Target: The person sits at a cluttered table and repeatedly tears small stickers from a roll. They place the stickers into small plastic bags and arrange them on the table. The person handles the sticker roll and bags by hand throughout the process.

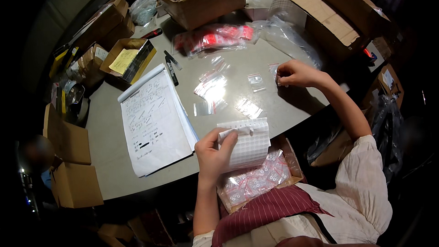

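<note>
My left hand (214, 155) grips a curled white sheet of small round labels (249, 144), thumb on top, near the table's front edge. Out to the right, my right hand (297, 74) is closed in a pinch low over the table. What lies between its fingertips is too small to tell. Partly under those fingers lies a small clear zip bag (273, 68). Another flat zip bag (256, 82) rests just left of it. More small zip bags (211, 84) lie loosely overlapped further left, bright with glare. Below the label sheet, an open cardboard box (292, 160) holds many bagged white rings (256, 178).
A handwritten notepad (153, 123) lies on the left, with black markers (171, 71) beside it. Behind are red-and-clear plastic packs (215, 38), a large cardboard box (201, 2) and clear plastic bags (292, 41). Cartons (73, 142) stand along the left edge.
</note>
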### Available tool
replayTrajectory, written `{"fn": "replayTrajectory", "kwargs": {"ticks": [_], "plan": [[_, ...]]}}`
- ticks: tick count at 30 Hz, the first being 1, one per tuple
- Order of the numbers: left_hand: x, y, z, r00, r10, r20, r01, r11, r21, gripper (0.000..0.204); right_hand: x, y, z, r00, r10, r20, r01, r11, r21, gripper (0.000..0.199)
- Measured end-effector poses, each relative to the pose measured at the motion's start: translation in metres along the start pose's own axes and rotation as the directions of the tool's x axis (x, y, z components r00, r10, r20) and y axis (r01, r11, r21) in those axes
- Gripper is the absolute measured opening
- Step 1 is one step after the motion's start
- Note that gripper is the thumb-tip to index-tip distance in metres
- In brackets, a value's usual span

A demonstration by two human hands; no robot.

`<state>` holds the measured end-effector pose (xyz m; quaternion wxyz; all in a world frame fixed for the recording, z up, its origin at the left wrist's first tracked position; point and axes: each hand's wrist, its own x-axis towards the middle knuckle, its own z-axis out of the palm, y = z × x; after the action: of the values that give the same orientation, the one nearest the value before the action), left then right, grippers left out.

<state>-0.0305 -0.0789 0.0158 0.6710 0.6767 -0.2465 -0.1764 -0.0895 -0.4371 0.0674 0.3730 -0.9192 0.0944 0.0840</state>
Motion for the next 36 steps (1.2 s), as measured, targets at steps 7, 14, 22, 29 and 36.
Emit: {"fn": "replayTrajectory", "kwargs": {"ticks": [7,14,22,29,36], "plan": [[0.0,-0.002,-0.002,1.0,-0.022,-0.013,0.022,1.0,-0.014,0.016,-0.004,-0.015,0.015,0.968,-0.036,-0.249,-0.082,0.891,-0.446,0.026],[-0.001,-0.003,-0.003,0.999,-0.03,-0.03,0.029,0.999,-0.014,0.017,0.023,-0.043,0.023,0.962,-0.225,-0.151,0.216,0.973,-0.079,0.027],[-0.001,-0.001,-0.003,1.0,0.006,-0.029,-0.005,0.999,0.034,0.018,0.053,-0.042,0.037,0.939,-0.343,-0.024,0.305,0.864,-0.4,0.023],[-0.002,0.007,-0.007,0.998,-0.051,-0.037,0.051,0.999,-0.002,0.018,0.032,-0.08,0.049,0.88,-0.45,-0.153,0.324,0.803,-0.501,0.025],[0.0,-0.001,-0.005,0.995,-0.055,-0.079,0.05,0.997,-0.065,0.021,-0.026,-0.116,0.086,0.63,-0.767,-0.125,0.646,0.606,-0.464,0.044]]}}
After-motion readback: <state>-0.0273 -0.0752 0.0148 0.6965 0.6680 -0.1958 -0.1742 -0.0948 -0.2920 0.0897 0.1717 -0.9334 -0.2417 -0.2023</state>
